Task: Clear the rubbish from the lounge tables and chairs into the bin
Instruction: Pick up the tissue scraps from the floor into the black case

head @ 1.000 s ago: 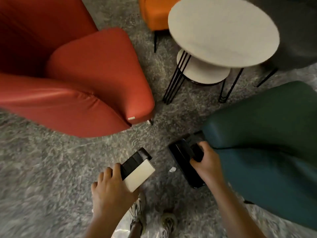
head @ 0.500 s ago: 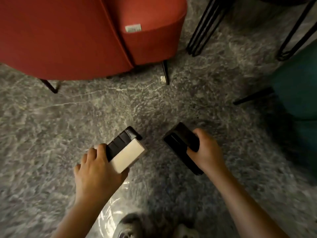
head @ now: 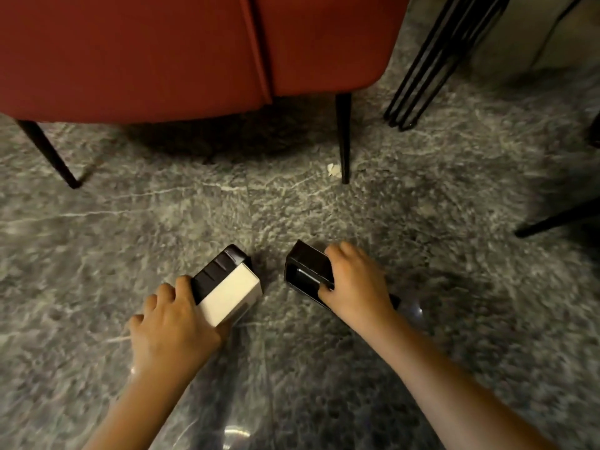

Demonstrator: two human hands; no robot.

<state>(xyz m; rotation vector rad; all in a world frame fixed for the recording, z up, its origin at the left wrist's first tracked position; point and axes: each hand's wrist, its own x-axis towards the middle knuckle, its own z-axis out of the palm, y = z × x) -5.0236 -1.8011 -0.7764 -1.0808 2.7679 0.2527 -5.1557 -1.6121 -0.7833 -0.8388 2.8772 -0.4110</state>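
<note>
My left hand (head: pixel 168 323) grips a small box-shaped tool with a white face and a black back (head: pixel 227 287), held low over the grey marble floor (head: pixel 454 319). My right hand (head: pixel 354 284) grips a black open-topped scoop-like container (head: pixel 306 271), its mouth turned toward the white tool; the two sit a short gap apart. A small crumpled white scrap of rubbish (head: pixel 334 169) lies on the floor beside the red chair's front leg (head: pixel 344 138), well beyond both hands.
The red armchair (head: pixel 194 53) fills the top of the view, with another black leg (head: pixel 48 154) at the left. Black hairpin table legs (head: pixel 418 76) stand at top right. A dark chair leg (head: pixel 558 219) juts in at the right edge.
The view dropped toward the floor and moved closer to the red chair. Both hands lowered with their tools near the floor and came nearer each other. The white scrap looms larger.
</note>
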